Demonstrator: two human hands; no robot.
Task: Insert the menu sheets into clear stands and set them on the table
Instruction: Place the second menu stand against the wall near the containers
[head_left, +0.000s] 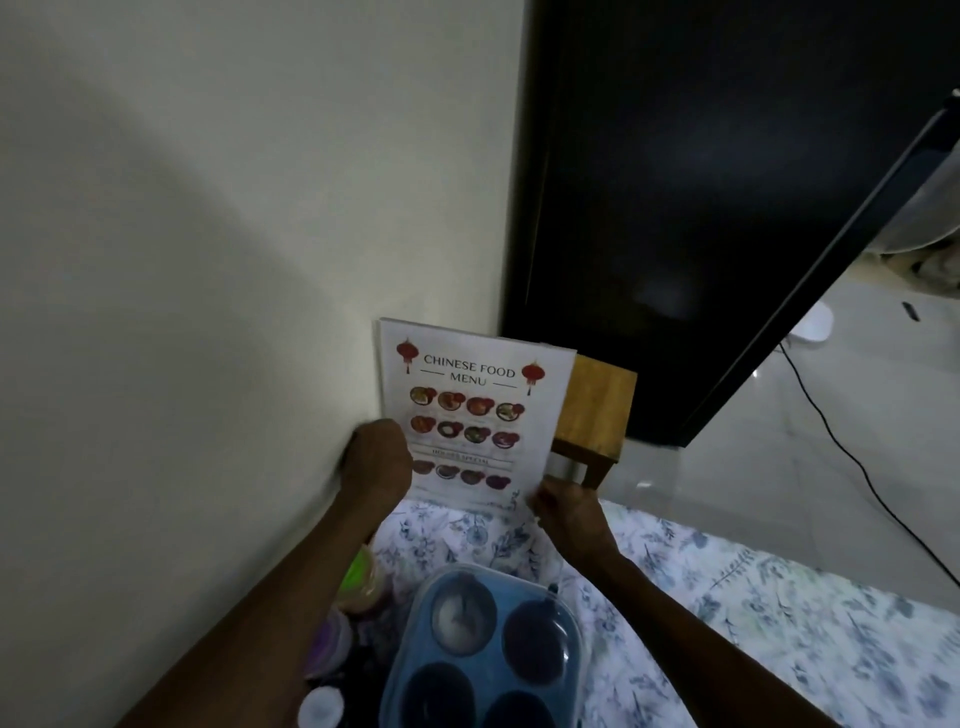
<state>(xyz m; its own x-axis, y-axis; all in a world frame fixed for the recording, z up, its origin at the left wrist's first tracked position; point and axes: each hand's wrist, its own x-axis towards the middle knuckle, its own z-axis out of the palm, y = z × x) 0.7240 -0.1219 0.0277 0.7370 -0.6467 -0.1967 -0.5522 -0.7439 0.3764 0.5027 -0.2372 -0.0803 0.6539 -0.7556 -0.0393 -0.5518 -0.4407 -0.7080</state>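
Observation:
A white menu sheet (470, 410) headed "Chinese Food Menu", with red lanterns and rows of dish pictures, stands upright at the far edge of the table with the floral cloth (753, 623). It appears to sit inside a clear stand, whose edges I can barely make out. My left hand (376, 457) grips its lower left edge, next to the wall. My right hand (566, 506) pinches its lower right corner.
A blue lidded container (483, 649) with round compartments sits near me on the table. Small jars and lids (358, 587) crowd the left edge by the white wall. Beyond the table stand a wooden stool (597, 410), a black panel and a cable on the tiled floor.

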